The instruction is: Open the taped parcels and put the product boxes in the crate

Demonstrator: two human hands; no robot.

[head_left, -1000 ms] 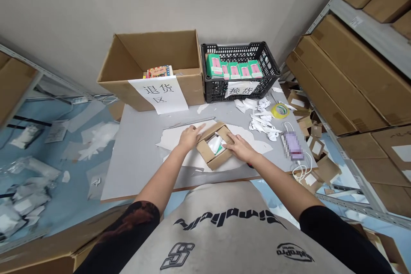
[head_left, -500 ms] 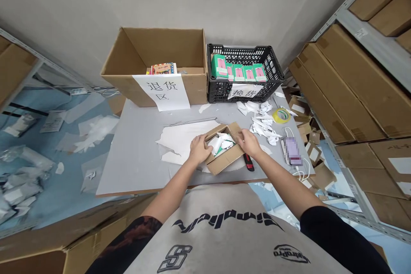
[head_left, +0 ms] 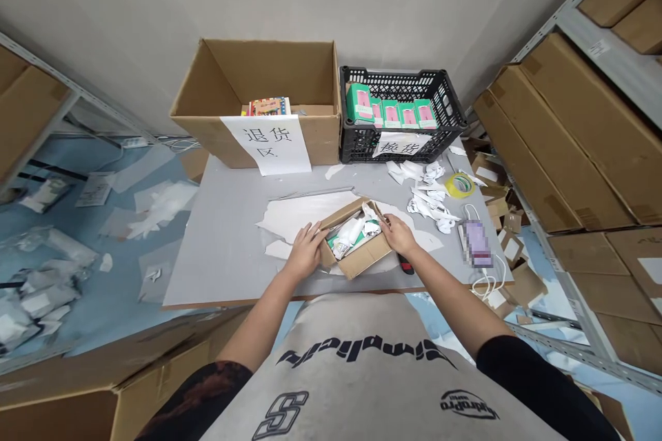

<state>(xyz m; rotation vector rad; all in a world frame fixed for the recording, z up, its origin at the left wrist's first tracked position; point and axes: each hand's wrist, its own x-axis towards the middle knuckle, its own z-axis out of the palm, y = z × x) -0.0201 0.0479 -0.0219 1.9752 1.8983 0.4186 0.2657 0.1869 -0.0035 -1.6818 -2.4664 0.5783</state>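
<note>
A small open cardboard box (head_left: 366, 259) rests tilted on the table in front of me, over a torn white sheet (head_left: 289, 215). Crumpled white paper (head_left: 349, 234) fills much of it, with a green item partly showing underneath. At its left end, my left hand (head_left: 305, 252) grips the edge with the fingers close together. My right hand (head_left: 399, 234) is closed on the flap at the right end. Just below that hand, a red and black tool (head_left: 406, 264) is mostly hidden by the wrist.
Behind stand a large cardboard box (head_left: 201, 141) with a paper sign and a black crate (head_left: 449, 114) holding green and pink boxes. To the right lie crumpled papers (head_left: 429, 203), yellow tape (head_left: 460, 185) and a cabled phone (head_left: 476, 244). Loaded shelves flank the table.
My left hand has shifted outward to the box's left end, and the right-hand flap has been folded outward under my right hand. More of the paper and green item shows. The view has shifted slightly.
</note>
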